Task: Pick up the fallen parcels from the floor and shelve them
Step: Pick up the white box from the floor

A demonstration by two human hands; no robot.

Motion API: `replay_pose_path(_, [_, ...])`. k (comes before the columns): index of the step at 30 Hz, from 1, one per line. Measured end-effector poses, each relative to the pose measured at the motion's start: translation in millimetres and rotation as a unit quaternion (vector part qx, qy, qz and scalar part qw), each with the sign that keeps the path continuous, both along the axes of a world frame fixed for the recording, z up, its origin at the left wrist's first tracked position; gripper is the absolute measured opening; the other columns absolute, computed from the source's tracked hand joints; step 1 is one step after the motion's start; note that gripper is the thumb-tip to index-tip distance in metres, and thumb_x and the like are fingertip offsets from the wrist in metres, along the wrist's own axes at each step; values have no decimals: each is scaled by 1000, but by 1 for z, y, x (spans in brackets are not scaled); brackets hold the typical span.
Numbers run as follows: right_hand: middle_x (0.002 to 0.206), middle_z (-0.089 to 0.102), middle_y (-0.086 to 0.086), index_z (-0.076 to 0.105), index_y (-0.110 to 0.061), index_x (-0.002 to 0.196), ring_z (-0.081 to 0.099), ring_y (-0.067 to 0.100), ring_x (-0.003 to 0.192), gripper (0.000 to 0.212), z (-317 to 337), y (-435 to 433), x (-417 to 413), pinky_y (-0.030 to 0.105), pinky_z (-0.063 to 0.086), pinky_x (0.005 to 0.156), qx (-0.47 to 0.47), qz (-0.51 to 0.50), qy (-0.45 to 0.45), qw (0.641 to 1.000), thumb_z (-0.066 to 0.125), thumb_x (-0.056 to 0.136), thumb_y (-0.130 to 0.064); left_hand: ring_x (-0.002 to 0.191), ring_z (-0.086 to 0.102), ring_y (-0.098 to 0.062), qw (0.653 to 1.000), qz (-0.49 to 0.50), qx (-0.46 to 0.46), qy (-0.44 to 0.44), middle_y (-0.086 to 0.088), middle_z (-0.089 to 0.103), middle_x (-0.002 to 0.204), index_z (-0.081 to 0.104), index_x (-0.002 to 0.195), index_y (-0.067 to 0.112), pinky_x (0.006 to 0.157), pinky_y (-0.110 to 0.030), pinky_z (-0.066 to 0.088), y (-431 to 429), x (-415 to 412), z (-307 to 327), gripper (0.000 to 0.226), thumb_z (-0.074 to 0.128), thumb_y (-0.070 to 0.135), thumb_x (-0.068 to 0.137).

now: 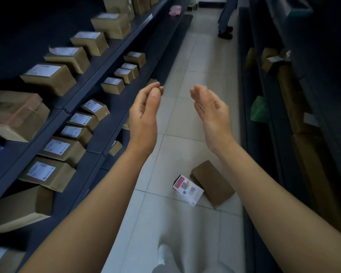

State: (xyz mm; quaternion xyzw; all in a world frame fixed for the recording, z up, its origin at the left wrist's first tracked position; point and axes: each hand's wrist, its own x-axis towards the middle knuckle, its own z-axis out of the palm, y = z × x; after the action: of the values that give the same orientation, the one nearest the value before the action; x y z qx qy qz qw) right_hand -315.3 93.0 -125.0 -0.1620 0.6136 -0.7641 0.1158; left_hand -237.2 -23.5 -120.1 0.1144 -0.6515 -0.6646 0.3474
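Observation:
Two parcels lie on the tiled floor in the aisle: a brown cardboard box (213, 184) and, touching its left side, a white box with pink print and a QR label (187, 189). My left hand (145, 113) and my right hand (212, 109) are raised in front of me, palms facing each other, fingers loosely curved and apart, holding nothing. Both hands are well above the parcels, which show between my forearms.
Dark shelving (106, 62) on the left carries several labelled brown boxes on each level. Another dark rack (274, 107) on the right holds boxes and a green bag (259, 112). A person's legs (225, 26) stand far down the aisle. My shoe (165, 255) is below.

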Motion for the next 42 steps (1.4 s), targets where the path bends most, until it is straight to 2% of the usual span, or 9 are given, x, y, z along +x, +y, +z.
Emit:
replay_pose_path(7, [133, 63, 10, 58, -3, 132, 57, 18, 128, 39, -51, -17, -45, 30, 40, 113, 38, 17, -56, 998, 52, 100, -25, 111, 62, -6, 999, 31, 0, -43, 2, 66, 112, 60, 118, 14, 93, -18, 47, -15, -31, -39, 32, 44, 32, 96])
replay_pose_path(10, [136, 62, 11, 56, -2, 133, 57, 15, 127, 40, -85, -19, -61, 20, 43, 106, 71, 41, -53, 995, 52, 100, -25, 110, 61, -6, 996, 65, 16, -57, 1, 65, 111, 59, 119, 12, 92, -18, 46, -14, -43, -74, 34, 45, 32, 95])
replay_pose_path(14, [127, 64, 5, 57, 0, 131, 61, -5, 102, 38, -159, -12, -80, 6, 46, 90, 117, 64, -45, 990, 53, 100, -20, 104, 61, 0, 989, 97, 50, -95, 6, 65, 107, 60, 116, 13, 89, -12, 46, -2, -57, -155, 33, 47, 33, 94])
replay_pose_path(18, [116, 64, -2, 62, -2, 127, 60, -20, 86, 35, -263, -1, -97, 1, 44, 80, 163, 68, -56, 983, 57, 99, -21, 114, 59, -13, 980, 114, 85, -141, -2, 64, 115, 59, 122, 8, 94, -13, 46, 12, -67, -260, 37, 48, 31, 97])
replay_pose_path(22, [120, 65, -2, 62, -8, 128, 60, -5, 102, 39, -384, 15, -104, 7, 44, 89, 197, 71, -83, 974, 61, 96, -29, 116, 59, -13, 969, 108, 97, -202, -4, 65, 120, 60, 124, 9, 81, -2, 43, 22, -70, -378, 35, 50, 31, 99])
replay_pose_path(26, [117, 65, -8, 62, -15, 127, 60, -17, 97, 52, -496, 30, -106, 1, 44, 81, 225, 71, -101, 966, 62, 85, -45, 110, 61, -8, 951, 96, 131, -264, -2, 66, 119, 61, 121, 13, 75, 3, 42, 32, -70, -501, 34, 53, 36, 96])
replay_pose_path(31, [128, 64, 2, 59, -10, 133, 59, 14, 116, 51, -623, 44, -114, 16, 43, 88, 284, 82, -96, 951, 59, 93, -41, 67, 63, 16, 920, 119, 195, -320, 17, 71, 76, 63, 101, 16, 57, 3, 42, 43, -71, -633, 21, 50, 32, 100])
replay_pose_path(35, [132, 64, 10, 58, -4, 133, 61, 20, 118, 45, -697, 42, -125, 12, 44, 80, 308, 60, -89, 945, 58, 97, -32, 58, 58, 21, 909, 132, 171, -357, 20, 69, 64, 59, 93, 18, 50, 4, 38, 46, -77, -709, 17, 48, 28, 101])
replay_pose_path(42, [116, 67, 15, 50, 0, 133, 65, 20, 85, 52, -774, 37, -131, 28, 46, 66, 414, 124, -118, 894, 56, 97, -38, 87, 54, -15, 865, 81, 155, -469, 2, 58, 98, 56, 123, 7, 70, -19, 41, 64, -93, -794, 33, 46, 31, 101])
